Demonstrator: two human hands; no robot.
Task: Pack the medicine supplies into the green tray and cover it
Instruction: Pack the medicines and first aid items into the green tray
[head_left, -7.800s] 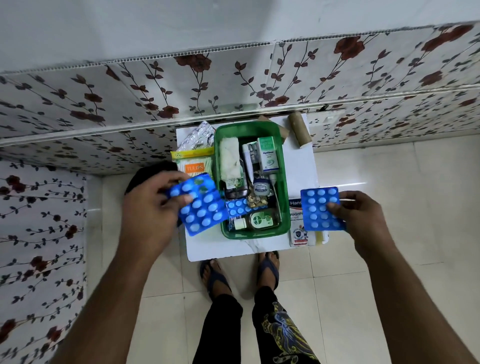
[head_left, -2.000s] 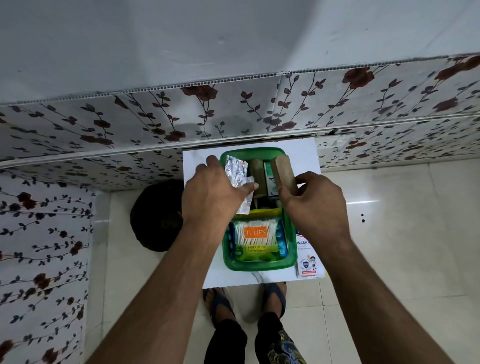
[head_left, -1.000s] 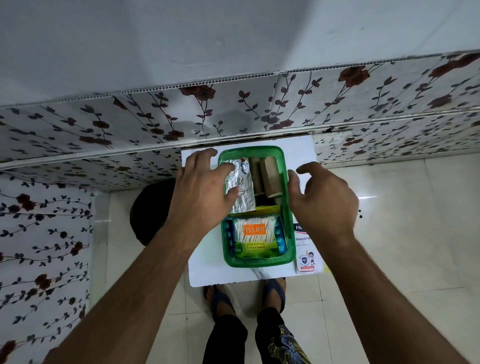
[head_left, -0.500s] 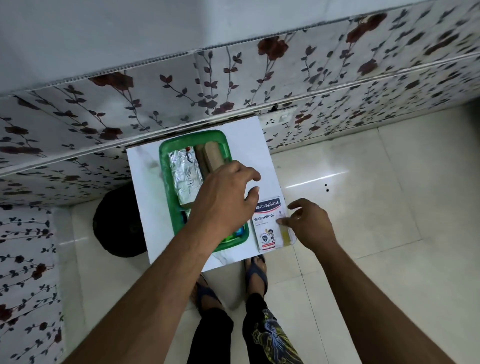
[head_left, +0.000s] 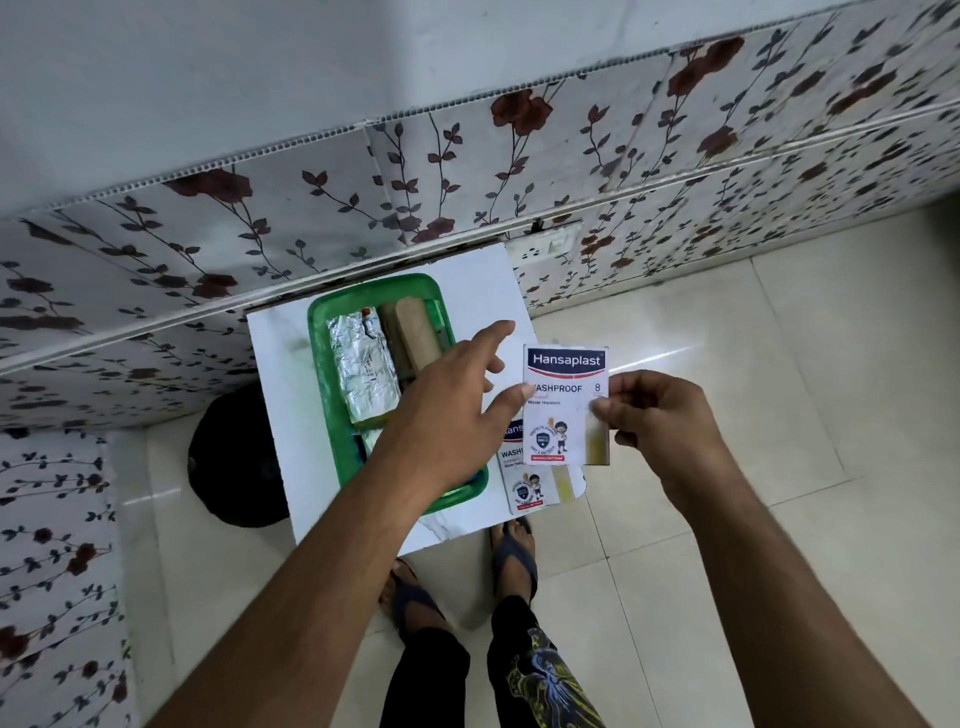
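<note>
**Plaster pack lifted, tray nearly full**

To do this step well, the Hansaplast pack (head_left: 565, 405) should go flat on top of what is already in the green tray (head_left: 324, 364), low enough that a cover can later sit level; the open spot looks to be at the tray's near end, toward six o'clock, though the left forearm hides most of it. Passing the pack across would be tidier if the left hand took it by the free edge rather than the face.

The right hand (head_left: 654, 415) has thumb and fingers pinched together on the pack's right edge, holding it upright in the air, at three o'clock from the tray. The left hand (head_left: 457, 395) is spread, fingers apart, gripping nothing; its fingertips reach toward the pack's left edge and I cannot tell whether they touch it.

A second Hansaplast pack (head_left: 530, 478) lies on the white counter (head_left: 280, 374) just beside the tray's right rim. In the tray, a foil strip (head_left: 363, 379) lies next to a brown roll (head_left: 413, 332) at the far end. No cover is visible.
</note>
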